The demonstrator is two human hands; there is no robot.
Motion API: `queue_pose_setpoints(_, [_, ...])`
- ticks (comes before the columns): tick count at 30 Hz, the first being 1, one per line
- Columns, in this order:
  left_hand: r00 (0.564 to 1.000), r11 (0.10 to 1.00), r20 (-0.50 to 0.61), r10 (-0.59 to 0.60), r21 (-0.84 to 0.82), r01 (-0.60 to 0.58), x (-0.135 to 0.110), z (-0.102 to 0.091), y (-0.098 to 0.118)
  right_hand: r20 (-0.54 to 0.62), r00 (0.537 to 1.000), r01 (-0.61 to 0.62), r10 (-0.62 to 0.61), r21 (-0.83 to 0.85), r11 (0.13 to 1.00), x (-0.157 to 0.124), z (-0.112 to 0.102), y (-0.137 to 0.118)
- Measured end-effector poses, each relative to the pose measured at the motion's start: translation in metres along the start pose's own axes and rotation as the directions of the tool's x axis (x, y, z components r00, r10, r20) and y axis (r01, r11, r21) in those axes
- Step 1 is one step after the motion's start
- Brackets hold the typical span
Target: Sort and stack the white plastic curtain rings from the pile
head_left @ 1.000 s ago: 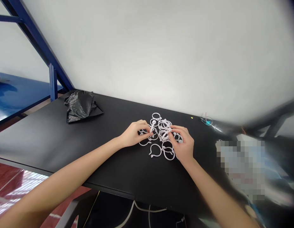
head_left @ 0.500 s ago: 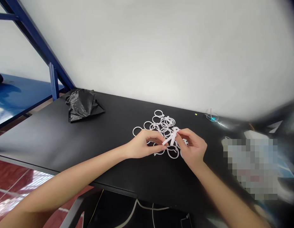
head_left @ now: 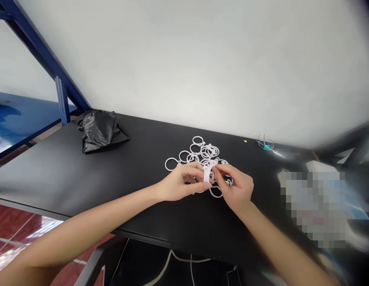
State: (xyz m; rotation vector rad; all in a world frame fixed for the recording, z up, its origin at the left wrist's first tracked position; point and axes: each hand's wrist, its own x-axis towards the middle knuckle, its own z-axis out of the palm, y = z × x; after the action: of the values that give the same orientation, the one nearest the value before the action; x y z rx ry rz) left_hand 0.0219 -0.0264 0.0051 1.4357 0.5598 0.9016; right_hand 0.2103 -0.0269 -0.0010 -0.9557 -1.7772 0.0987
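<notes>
A heap of white plastic rings (head_left: 202, 153) lies on the black table (head_left: 136, 186) near its far edge. My left hand (head_left: 180, 182) and my right hand (head_left: 236, 188) meet just in front of the heap, a little above the tabletop. Both pinch the same small stack of white rings (head_left: 207, 173) between fingertips and thumbs, the left from the left side, the right from the right side. A single ring (head_left: 171, 164) lies at the left edge of the heap.
A crumpled black plastic bag (head_left: 98, 130) sits at the table's far left. A small clear item with a blue spot (head_left: 266, 145) lies at the far right by the white wall. Blue metal framing (head_left: 57, 85) stands at left. Cables (head_left: 184, 260) hang under the table.
Both hands have lifted off the heap and drawn back toward me with picked rings. They have brought the rings together between them into one stack.
</notes>
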Motion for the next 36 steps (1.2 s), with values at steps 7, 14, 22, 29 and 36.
queue_pose_setpoints(7, [0.999, 0.997, 0.023, -0.047, -0.066, 0.049, 0.003, -0.003, 0.002, 0.053, 0.999, -0.003, -0.001, 0.069, 0.998, 0.000, 0.001, 0.000])
queue_pose_setpoints(14, [0.993, 0.990, -0.112, -0.041, 0.130, 0.056, 0.002, -0.005, 0.003, 0.083, 0.989, -0.121, 0.122, -0.017, 0.992, 0.003, -0.002, 0.010])
queue_pose_setpoints(22, [0.998, 0.940, -0.070, -0.001, 0.341, 0.025, -0.001, -0.003, 0.007, 0.146, 0.977, -0.134, 0.157, -0.160, 0.978, 0.005, -0.003, 0.023])
queue_pose_setpoints(29, [0.919, 0.615, 0.051, 0.390, 0.729, -0.302, -0.005, -0.001, 0.010, 0.229, 0.963, -0.201, 0.140, 0.271, 0.941, 0.000, -0.008, -0.007])
queue_pose_setpoints(36, [0.821, 0.260, 0.131, 0.555, 0.911, -0.321, -0.003, -0.007, 0.014, 0.188, 0.976, -0.182, 0.113, 0.411, 0.893, -0.007, -0.004, -0.017])
